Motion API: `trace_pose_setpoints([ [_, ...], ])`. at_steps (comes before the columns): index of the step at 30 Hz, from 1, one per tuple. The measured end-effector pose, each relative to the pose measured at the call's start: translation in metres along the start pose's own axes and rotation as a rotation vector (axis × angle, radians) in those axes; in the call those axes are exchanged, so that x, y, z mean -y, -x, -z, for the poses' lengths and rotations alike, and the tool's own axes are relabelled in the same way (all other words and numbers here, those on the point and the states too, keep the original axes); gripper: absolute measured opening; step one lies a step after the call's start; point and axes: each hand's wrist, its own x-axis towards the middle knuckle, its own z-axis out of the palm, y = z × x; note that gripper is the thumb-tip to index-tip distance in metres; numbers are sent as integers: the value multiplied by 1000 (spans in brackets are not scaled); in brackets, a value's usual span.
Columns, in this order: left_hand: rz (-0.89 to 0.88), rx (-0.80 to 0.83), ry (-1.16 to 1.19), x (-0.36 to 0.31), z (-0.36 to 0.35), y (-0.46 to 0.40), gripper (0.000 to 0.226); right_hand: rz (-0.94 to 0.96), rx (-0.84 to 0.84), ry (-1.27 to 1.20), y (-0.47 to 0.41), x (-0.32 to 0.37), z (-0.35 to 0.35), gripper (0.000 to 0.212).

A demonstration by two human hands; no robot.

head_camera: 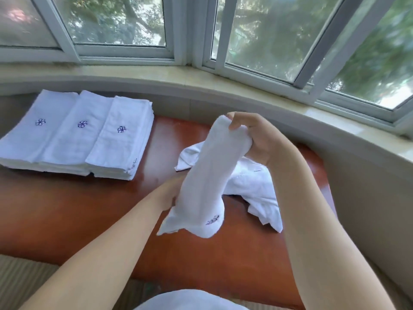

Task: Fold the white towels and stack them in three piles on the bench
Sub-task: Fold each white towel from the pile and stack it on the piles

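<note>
I hold a white towel [207, 175] in the air above the reddish-brown bench [67, 209]. My right hand [257, 137] grips its upper end, thumb curled over the top. My left hand [169, 193] holds the lower part, its fingers mostly hidden behind the cloth. A blue flower emblem shows near the towel's hanging bottom edge. Beneath it lies a loose heap of unfolded white towels [254, 189]. On the bench's left stand three piles of folded white towels side by side: left pile [33, 130], middle pile [73, 135], right pile [120, 139], each with a blue emblem on top.
A curved pale window sill [223, 86] and wall wrap around the bench at the back and right. Windows [268, 36] rise above it. White cloth [190, 300] shows at the bottom edge near my body. Woven flooring [20, 280] lies at lower left.
</note>
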Motion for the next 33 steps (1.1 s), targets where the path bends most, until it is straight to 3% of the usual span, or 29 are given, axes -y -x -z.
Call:
trace_pose_setpoints([
  [1,-10,-135,-124,3,11,-3,15,-7,-38,4,-6,-9,-5,15],
  [2,51,-46,-209,9,28,1,16,-14,-94,23,-13,-21,-9,22],
  [4,303,201,-117,27,58,-1,15,-66,-255,98,-25,-55,-12,21],
  [7,352,144,2,57,93,-16,11,-203,-450,220,-42,-125,-8,23],
  [12,378,66,-39,98,125,-32,17,-359,-580,325,-47,-231,8,14],
  [15,381,7,-105,119,130,-44,10,-437,-591,351,-46,-265,18,23],
  [20,304,-41,-440,145,122,-71,55,-494,-605,350,-51,-295,29,46],
  [24,229,-81,-650,151,110,-99,59,-549,-624,256,-53,-314,44,67],
  [29,383,-112,-649,147,74,-137,51,-704,-602,146,-54,-332,65,34],
  [33,397,-68,-609,147,46,-147,29,-724,-565,156,-53,-333,75,25],
])
